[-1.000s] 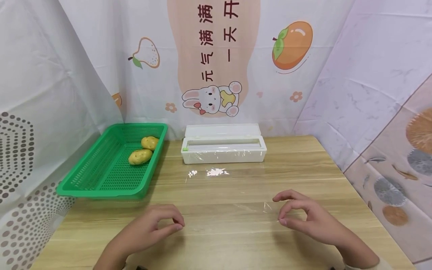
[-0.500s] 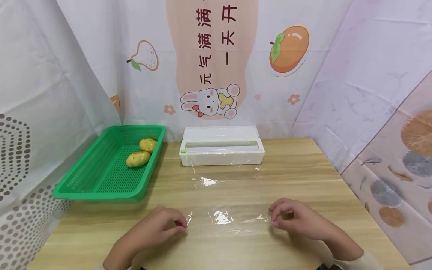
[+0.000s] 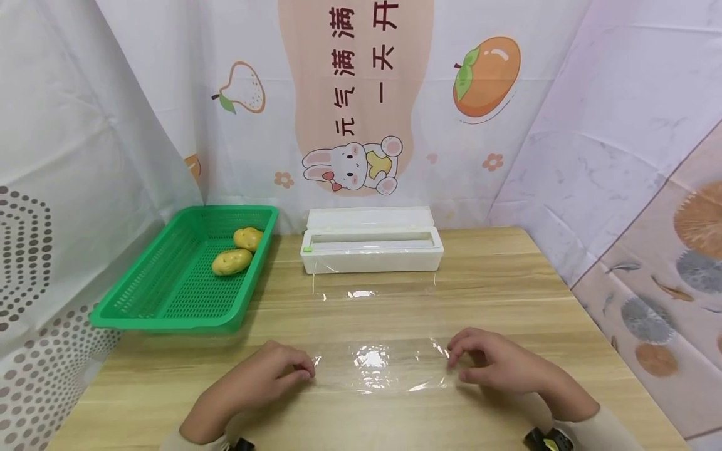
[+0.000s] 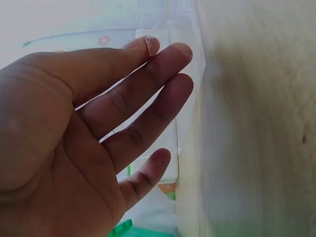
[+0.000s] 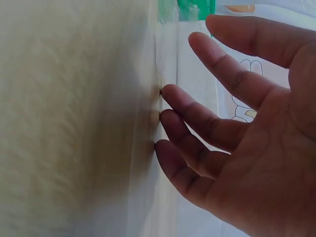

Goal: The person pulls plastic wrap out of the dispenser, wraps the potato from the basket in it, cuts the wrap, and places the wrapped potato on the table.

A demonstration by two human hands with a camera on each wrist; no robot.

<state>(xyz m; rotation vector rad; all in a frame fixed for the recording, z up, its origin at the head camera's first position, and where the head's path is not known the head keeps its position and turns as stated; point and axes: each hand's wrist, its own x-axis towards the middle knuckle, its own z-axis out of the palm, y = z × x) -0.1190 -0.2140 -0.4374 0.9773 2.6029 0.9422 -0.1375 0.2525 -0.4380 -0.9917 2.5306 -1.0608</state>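
Note:
A clear sheet of cling film (image 3: 372, 360) stretches from the white dispenser box (image 3: 372, 262) over the table towards me. My left hand (image 3: 273, 376) pinches its near left corner; in the left wrist view a shiny scrap of film lies over the thumb tip, close against the forefinger (image 4: 168, 59). At the near right corner is my right hand (image 3: 499, 366), thumb and forefinger parted. Its other fingertips (image 5: 173, 94) meet the tabletop in the right wrist view, and nothing is between its fingers.
A green plastic basket (image 3: 169, 324) with two potatoes (image 3: 232, 262) stands at the left. The dispenser's lid (image 3: 369, 217) is raised at the back, before a printed curtain (image 3: 248, 156). Wooden tabletop (image 3: 507, 282) extends right of the film.
The film has come down close over the table, its glare spreading near the hands. Both hands have lowered slightly inward, and the right thumb and forefinger have parted from the film's corner.

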